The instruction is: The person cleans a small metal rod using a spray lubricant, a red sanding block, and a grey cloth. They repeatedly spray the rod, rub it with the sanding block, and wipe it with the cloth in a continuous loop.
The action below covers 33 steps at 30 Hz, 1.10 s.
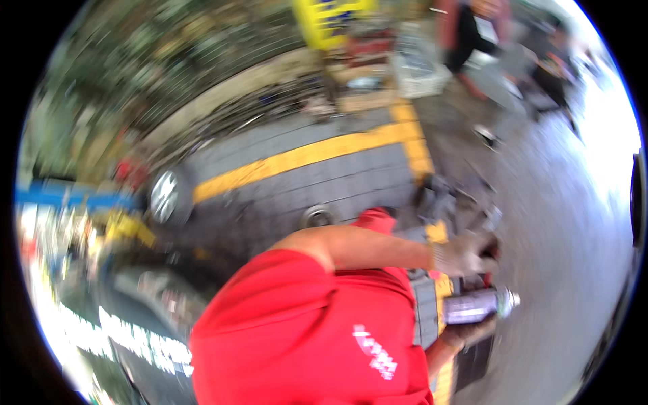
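My left hand (463, 255), in a pale work glove, reaches out from the red sleeve across the upper side of my body. Its fingers are curled at a small dark object that blur keeps me from naming. Just below it, my right hand (471, 331) is wrapped round a spray can (470, 306) from underneath. The can is light purple and silvery, tipped on its side, with its pale top pointing right. Something small and red shows between the left hand and the can. Most of my right forearm is hidden behind my shirt.
Yellow lines (297, 162) cross the grey tiled floor (290, 185). A wheel (166, 197) stands at left, and a round metal ring (318, 216) lies near my arm. Dark grey items (451, 197) lie beyond my hands. A cardboard box (364, 98) and people (472, 40) are farther off.
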Available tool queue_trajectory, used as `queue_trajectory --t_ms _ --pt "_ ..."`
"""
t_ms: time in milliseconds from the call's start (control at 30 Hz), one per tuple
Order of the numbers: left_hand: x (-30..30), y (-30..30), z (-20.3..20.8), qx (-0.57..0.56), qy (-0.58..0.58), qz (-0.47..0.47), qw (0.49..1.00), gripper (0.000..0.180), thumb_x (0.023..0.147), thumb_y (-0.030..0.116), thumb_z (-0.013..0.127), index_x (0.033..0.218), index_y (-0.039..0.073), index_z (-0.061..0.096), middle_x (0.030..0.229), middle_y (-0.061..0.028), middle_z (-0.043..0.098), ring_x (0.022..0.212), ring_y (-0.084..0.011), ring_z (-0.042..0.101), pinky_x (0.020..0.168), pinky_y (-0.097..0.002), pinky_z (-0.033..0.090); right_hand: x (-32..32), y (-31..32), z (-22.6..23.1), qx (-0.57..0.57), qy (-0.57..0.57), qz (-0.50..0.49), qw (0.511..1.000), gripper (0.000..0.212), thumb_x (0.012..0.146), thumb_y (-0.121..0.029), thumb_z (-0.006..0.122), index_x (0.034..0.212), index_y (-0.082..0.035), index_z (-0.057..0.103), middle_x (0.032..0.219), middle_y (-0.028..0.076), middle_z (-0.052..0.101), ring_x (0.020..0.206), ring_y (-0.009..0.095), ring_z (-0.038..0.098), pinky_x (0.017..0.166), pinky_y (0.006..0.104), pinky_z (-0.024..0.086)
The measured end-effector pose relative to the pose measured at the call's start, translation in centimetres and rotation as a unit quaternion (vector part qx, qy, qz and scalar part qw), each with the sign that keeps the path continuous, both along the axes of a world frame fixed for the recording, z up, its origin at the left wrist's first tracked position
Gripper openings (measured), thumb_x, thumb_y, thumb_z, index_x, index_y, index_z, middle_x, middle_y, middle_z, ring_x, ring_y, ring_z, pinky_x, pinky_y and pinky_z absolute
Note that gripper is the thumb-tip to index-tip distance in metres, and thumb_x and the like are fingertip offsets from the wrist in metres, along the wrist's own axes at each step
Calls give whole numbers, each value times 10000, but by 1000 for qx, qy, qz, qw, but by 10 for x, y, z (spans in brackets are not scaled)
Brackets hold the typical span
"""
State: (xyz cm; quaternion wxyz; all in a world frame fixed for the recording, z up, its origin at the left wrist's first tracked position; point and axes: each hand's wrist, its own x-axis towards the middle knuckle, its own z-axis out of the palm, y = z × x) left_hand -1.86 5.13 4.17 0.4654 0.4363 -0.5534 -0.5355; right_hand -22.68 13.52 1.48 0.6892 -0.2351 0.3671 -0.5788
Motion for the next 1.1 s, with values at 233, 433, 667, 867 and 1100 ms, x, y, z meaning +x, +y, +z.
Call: queue_trajectory --t_ms 233,433,667,867,1100 --pt "10 -8 -11 184 214 -109 953 206 993 -6 738 1158 38 622 1037 -42 697 925 -101 687 786 -274 578 30 5 13 -26 -105 -113 988 908 845 -634 829 1466 -24 572 1349 174 697 1218 360 709 1076 508 580" --pt "-23 -40 -7 57 -63 -326 942 148 998 -30 680 1140 12 678 987 -10 674 855 -89 628 772 -274 536 -2 30 6 -21 -104 -187 977 851 849 -628 849 1434 -66 594 1247 87 712 1069 234 734 964 413 615" --pt "-55 -52 -1 -193 -195 -506 818 226 973 8 616 1176 -15 713 984 -175 694 864 -342 703 790 -406 562 10 44 25 -14 -76 -286 955 494 988 -247 755 1404 -37 593 1164 80 737 1023 190 738 918 387 620" --pt "-74 -57 -6 -153 -202 -507 824 197 1012 46 623 1177 -23 708 1042 -160 729 950 -257 725 874 -375 572 22 60 11 -65 -162 -384 907 475 1072 -402 671 1373 -37 621 1176 104 755 1010 215 757 924 389 630" --pt "-87 -62 12 -47 -144 -505 850 192 1050 106 645 1169 -32 705 975 -128 738 848 -173 689 780 -325 554 21 92 31 -28 -134 -419 897 449 1059 -358 651 1345 -14 618 1126 183 762 922 324 777 857 443 657"
